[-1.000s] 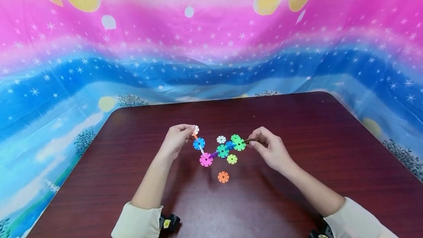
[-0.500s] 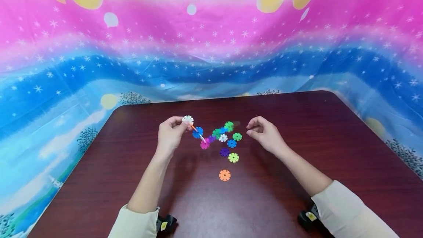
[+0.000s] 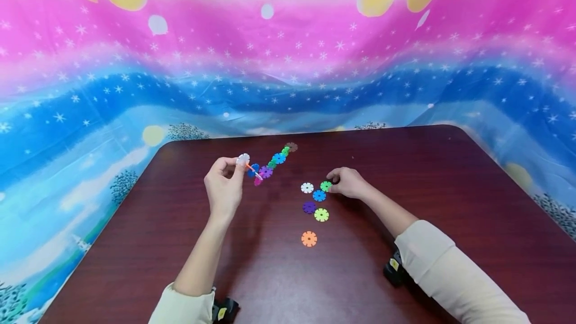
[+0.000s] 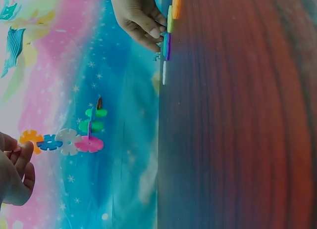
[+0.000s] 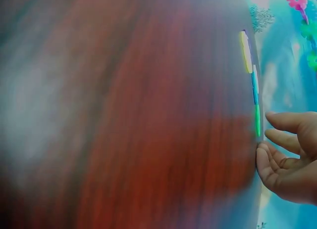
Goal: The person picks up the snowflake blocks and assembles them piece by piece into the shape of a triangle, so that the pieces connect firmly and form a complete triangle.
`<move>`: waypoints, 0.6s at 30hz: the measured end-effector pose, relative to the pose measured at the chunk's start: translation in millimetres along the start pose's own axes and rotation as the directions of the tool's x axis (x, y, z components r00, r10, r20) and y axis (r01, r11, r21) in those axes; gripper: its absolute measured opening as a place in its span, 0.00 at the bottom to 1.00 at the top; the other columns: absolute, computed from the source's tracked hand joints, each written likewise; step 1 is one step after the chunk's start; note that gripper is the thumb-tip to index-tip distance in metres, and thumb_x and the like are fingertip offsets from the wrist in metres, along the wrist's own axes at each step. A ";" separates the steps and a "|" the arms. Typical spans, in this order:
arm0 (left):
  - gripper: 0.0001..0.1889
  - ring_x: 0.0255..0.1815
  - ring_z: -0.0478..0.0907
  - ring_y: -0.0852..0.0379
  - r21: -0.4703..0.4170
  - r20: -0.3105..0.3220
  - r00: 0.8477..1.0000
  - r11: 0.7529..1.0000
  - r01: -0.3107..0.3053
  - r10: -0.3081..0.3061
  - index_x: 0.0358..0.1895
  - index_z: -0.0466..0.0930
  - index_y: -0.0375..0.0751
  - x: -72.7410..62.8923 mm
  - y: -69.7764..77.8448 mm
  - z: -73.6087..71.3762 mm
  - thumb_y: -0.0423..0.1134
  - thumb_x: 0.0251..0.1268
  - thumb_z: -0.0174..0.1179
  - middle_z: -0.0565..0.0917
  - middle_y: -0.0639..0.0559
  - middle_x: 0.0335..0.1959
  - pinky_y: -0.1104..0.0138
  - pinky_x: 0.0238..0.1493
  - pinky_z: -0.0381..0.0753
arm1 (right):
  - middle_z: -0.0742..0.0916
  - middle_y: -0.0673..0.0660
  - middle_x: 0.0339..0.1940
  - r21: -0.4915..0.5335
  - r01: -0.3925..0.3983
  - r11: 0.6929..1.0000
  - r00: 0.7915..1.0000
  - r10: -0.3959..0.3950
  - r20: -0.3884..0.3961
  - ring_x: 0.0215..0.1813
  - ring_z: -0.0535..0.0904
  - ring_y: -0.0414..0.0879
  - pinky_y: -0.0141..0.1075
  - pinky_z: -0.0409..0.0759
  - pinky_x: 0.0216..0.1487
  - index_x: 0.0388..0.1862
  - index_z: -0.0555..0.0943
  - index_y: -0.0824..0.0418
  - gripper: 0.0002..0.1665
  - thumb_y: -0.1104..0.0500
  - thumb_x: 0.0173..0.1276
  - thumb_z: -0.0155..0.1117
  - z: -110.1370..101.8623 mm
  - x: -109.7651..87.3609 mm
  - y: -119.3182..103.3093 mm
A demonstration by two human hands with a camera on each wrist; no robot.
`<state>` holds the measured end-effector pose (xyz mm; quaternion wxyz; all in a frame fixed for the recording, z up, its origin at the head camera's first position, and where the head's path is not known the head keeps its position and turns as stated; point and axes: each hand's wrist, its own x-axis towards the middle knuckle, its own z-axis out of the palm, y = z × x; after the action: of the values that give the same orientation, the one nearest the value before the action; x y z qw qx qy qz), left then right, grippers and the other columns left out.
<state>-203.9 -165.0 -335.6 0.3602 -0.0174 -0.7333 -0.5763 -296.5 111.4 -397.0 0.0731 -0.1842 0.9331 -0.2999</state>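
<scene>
"Which hand is nearer the loose green disc [image 3: 326, 186]?"

"The right hand [image 3: 352, 184]. The disc lies flat on the counter [image 3: 405, 164], just to that hand's left; whether the hand grips it, I can't tell."

"And the chain of discs [image 3: 279, 158]?"

"Raised above the counter, its white end disc [image 3: 243, 158] pinched by the left hand [image 3: 223, 184]. From there it bends at the pink disc [image 3: 257, 182], then slants away and rightward."

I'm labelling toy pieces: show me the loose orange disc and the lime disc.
Loose orange disc [image 3: 305, 239], head view: face, left of centre hole.
Lime disc [image 3: 317, 215], head view: face, left of centre hole.
</scene>
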 end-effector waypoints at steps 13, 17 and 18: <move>0.05 0.25 0.78 0.65 -0.040 0.003 0.999 0.998 -0.042 0.042 0.32 0.80 0.27 -2.9 0.1 5.9 0.29 0.58 0.62 0.82 0.40 0.28 0.75 0.27 0.74 | 0.78 0.57 0.32 0.001 -0.006 1.000 1.000 0.006 -0.002 0.35 0.72 0.50 0.41 0.73 0.37 0.39 0.76 0.65 0.14 0.66 0.55 0.68 3.0 0.2 -1.8; 0.06 0.25 0.77 0.65 -0.034 0.009 0.999 0.998 -0.051 0.051 0.32 0.80 0.28 -3.5 0.3 7.2 0.30 0.57 0.63 0.82 0.41 0.28 0.75 0.25 0.73 | 0.76 0.56 0.26 0.115 -0.040 0.993 0.999 0.041 -0.001 0.27 0.71 0.48 0.38 0.72 0.30 0.35 0.75 0.66 0.08 0.69 0.57 0.63 1.3 -3.6 -1.7; 0.06 0.24 0.77 0.65 -0.032 0.010 0.998 0.998 -0.054 0.054 0.32 0.80 0.28 -3.7 0.2 7.7 0.30 0.57 0.63 0.82 0.41 0.28 0.75 0.25 0.73 | 0.77 0.57 0.25 0.154 -0.050 0.987 0.999 0.050 0.008 0.26 0.72 0.48 0.37 0.73 0.29 0.34 0.74 0.66 0.07 0.69 0.57 0.62 1.0 -4.7 -1.5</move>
<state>-205.0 -156.8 -338.0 0.3714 -0.0461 -0.7254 -0.5777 -291.5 111.6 -396.8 0.0966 -0.1552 0.9112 -0.3691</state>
